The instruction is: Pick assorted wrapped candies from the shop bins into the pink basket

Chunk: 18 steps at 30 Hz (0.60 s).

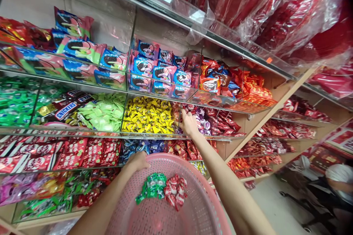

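My left hand [138,161] is closed on the rim of a pink perforated plastic basket [204,194]. Inside the basket lie a small heap of green wrapped candies [154,185] and, touching it, a heap of red-and-white wrapped candies [175,191]. My right hand [189,123] reaches into a clear shelf compartment, among purple-and-white wrapped candies [204,121]. Its fingers are bent down at the candies, and their tips are mostly hidden. Just left of that hand, yellow wrapped candies [149,115] fill another compartment.
Clear dividers and front lips edge the shelves. Blue-and-pink cookie packs [143,66] sit one shelf up; red packets [74,152] sit lower left. Plastic-wrapped red goods [248,11] overhang at upper right. A wooden side panel [264,117] stands right, and a person [340,180] is at far right.
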Motion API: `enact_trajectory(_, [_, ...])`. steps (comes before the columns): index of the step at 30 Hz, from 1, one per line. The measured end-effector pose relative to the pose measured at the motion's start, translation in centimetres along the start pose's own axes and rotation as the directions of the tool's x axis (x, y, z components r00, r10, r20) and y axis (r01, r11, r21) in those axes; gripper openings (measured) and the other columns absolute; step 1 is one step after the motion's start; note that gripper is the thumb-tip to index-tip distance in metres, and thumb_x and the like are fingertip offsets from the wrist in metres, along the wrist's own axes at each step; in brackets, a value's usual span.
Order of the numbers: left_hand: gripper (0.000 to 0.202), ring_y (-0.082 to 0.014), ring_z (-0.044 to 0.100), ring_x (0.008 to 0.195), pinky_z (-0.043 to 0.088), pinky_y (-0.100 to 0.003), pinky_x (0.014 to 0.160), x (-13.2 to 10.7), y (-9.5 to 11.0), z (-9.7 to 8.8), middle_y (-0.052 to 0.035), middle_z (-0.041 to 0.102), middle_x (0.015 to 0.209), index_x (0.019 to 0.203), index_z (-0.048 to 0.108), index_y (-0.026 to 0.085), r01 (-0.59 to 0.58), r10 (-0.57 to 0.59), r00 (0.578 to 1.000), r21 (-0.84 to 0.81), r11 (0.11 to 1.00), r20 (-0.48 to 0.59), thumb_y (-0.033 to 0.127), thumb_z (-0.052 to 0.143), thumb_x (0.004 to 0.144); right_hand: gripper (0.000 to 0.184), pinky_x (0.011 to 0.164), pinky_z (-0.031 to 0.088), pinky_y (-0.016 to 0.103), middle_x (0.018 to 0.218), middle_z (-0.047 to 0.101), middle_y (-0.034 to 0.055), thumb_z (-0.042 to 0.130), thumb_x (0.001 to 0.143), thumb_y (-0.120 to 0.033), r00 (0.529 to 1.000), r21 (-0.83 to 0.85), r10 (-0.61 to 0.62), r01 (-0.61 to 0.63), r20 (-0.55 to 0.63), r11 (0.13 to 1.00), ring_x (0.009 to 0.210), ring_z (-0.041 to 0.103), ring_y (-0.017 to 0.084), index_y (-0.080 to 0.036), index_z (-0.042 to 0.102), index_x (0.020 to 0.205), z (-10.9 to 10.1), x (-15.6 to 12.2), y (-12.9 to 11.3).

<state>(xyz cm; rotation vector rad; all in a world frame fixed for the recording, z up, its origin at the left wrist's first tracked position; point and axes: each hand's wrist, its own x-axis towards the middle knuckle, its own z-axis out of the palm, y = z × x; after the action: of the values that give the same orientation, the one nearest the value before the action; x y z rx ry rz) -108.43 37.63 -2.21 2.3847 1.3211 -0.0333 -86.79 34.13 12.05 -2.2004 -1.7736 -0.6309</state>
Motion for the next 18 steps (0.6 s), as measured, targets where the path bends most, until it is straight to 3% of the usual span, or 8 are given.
enact_trajectory(4, [0.037, -0.0246, 0.063, 0.084, 0.043, -0.027, 0.060, 0.1, -0.1, 0.2, -0.0083, 0.069, 0.091, 0.085, 0.064, 0.021, 0.002, -0.002, 1.000, 0.005, 1.000, -0.002, 0.043, 0.059, 0.057, 0.052, 0.075, 0.035, 0.033, 0.088, 0.060, 0.0123, 0.051, 0.078, -0.042, 0.998, 0.061, 0.052, -0.049, -0.043, 0.997, 0.091, 0.052, 0.026, -0.014, 0.040, 0.120, -0.2, 0.1, -0.1])
enact_trajectory(8, [0.036, -0.0244, 0.063, 0.083, 0.042, -0.027, 0.061, 0.4, -0.3, 0.4, -0.0082, 0.069, 0.090, 0.084, 0.064, 0.022, -0.001, 0.001, 1.000, 0.007, 1.000, -0.006, 0.044, 0.059, 0.057, 0.053, 0.074, 0.038, 0.032, 0.089, 0.063, 0.0071, 0.057, 0.074, -0.041, 0.990, 0.389, 0.084, -0.034, -0.112, 0.920, 0.085, 0.054, 0.021, -0.016, 0.042, 0.118, -0.2, 0.0, 1.5])
enact_trajectory(13, [0.034, -0.0233, 0.063, 0.082, 0.041, -0.026, 0.059, 0.6, -0.4, 0.6, -0.0065, 0.070, 0.088, 0.081, 0.064, 0.023, -0.006, 0.006, 1.000, 0.006, 1.000, -0.006, 0.046, 0.060, 0.057, 0.068, 0.069, 0.043, 0.031, 0.080, 0.065, 0.0035, 0.064, 0.065, -0.045, 0.980, 0.797, 0.169, -0.016, -0.108, 0.603, 0.070, 0.057, 0.016, -0.013, 0.038, 0.119, 0.4, -0.3, 3.4])
enact_trajectory(18, [0.034, -0.0214, 0.063, 0.078, 0.039, -0.024, 0.056, 0.3, -0.1, 0.2, -0.0049, 0.070, 0.086, 0.082, 0.064, 0.024, -0.003, 0.003, 1.000, 0.016, 1.000, 0.012, 0.047, 0.058, 0.058, 0.068, 0.075, 0.044, 0.032, 0.074, 0.065, 0.0010, 0.068, 0.062, -0.044, 0.952, 0.969, 0.304, -0.046, -0.032, 0.244, 0.072, 0.058, 0.014, -0.013, 0.039, 0.116, -0.7, -2.4, 3.7])
